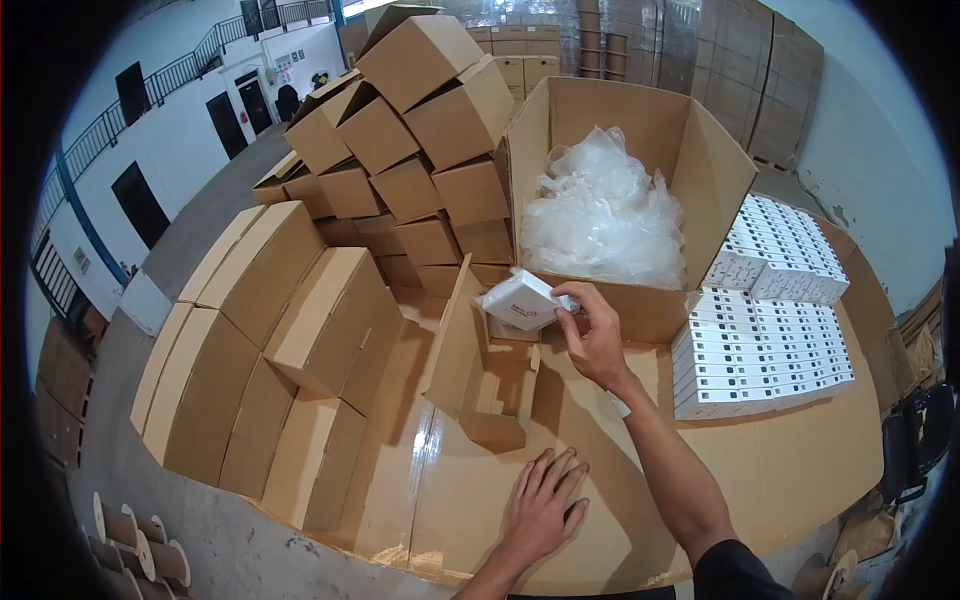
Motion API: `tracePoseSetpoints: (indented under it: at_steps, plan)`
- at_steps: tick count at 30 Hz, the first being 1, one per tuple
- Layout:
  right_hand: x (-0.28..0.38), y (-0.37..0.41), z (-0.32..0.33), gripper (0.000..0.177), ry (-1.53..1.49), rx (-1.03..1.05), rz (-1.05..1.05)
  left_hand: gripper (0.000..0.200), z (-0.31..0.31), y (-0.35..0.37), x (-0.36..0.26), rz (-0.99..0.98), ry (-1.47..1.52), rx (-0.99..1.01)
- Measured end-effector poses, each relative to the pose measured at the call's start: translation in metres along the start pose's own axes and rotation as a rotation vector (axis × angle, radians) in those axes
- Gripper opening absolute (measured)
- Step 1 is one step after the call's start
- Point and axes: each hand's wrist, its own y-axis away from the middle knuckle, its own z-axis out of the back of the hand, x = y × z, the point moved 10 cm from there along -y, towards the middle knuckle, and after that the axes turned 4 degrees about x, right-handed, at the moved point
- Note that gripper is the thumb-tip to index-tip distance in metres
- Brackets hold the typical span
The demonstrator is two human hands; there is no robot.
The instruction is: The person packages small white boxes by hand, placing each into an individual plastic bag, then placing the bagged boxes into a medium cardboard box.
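Between the thumb and fingers of my right hand (pixel 597 335) is a small white box (pixel 522 300) in a clear plastic wrapper, with small print and a red mark on its face. It is held tilted above an open cardboard carton (pixel 500 395), whose tall flap (pixel 455 345) stands up on the left. Part of another white item (pixel 512 331) shows inside the carton, below the held box. My left hand (pixel 545 500) lies flat with fingers spread on the cardboard-covered table (pixel 470 510), just in front of the carton.
A large open carton (pixel 720 180) full of clear plastic bags (pixel 605 220) stands behind. To the right are stacked rows of white boxes (pixel 765 355). Closed brown cartons (pixel 250 350) line the left side, and open brown cartons (pixel 400 150) are piled at the back.
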Motion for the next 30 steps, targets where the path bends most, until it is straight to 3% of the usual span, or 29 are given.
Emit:
tracePoseSetpoints:
  at_steps: [2, 6, 11, 23, 30]
  plan:
    - [0.016, -0.006, -0.007, 0.027, 0.172, 0.094, 0.106, 0.05, -0.002, 0.0, 0.002, -0.001, 0.007, -0.006]
    - [0.023, -0.014, -0.018, 0.03, 0.223, 0.195, 0.136, 0.049, -0.001, -0.001, 0.004, 0.008, 0.03, 0.006]
    - [0.021, -0.015, -0.039, 0.026, 0.518, 0.301, 0.204, 0.049, 0.001, -0.002, 0.003, 0.003, 0.041, 0.009]
    - [-0.015, -0.015, -0.066, 0.023, 0.849, 0.357, 0.152, 0.049, 0.0, -0.003, 0.006, 0.02, 0.049, 0.027]
    - [-0.025, -0.018, -0.066, 0.012, 0.82, 0.366, 0.056, 0.05, 0.0, -0.004, 0.006, 0.026, 0.051, 0.026]
